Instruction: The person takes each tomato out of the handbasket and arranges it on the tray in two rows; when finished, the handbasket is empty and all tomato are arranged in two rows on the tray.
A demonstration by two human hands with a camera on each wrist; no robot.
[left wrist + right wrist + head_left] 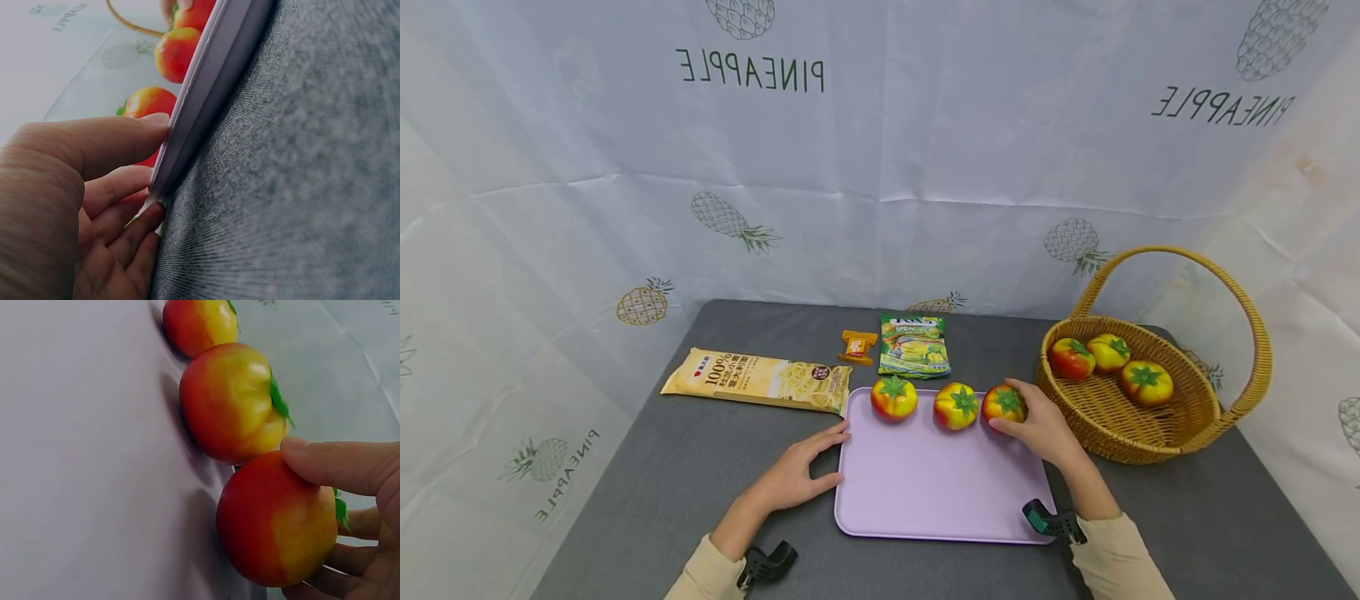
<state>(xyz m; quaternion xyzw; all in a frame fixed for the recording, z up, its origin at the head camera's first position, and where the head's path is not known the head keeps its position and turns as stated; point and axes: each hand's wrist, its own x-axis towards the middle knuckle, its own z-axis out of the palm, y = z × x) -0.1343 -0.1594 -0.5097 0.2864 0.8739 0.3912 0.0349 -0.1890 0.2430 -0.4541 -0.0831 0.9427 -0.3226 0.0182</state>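
Observation:
A red-and-yellow persimmon (1002, 405) with a green leafy top sits at the far right corner of the lilac tray (940, 492). My right hand (1043, 423) holds it between thumb and fingers; the right wrist view shows the thumb on the side of this persimmon (275, 519). Two more persimmons, one in the middle (956, 407) and one at the left (894, 400), line up along the tray's far edge. With fingers extended, my left hand (790, 477) touches the tray's left rim, thumb and fingertips against it in the left wrist view.
To the right stands a wicker basket (1086, 427) with a tall handle and three persimmons inside. Beyond the tray lie a green candy bag (914, 346) and a small orange packet (857, 347). A long noodle pack (756, 379) lies at the back left.

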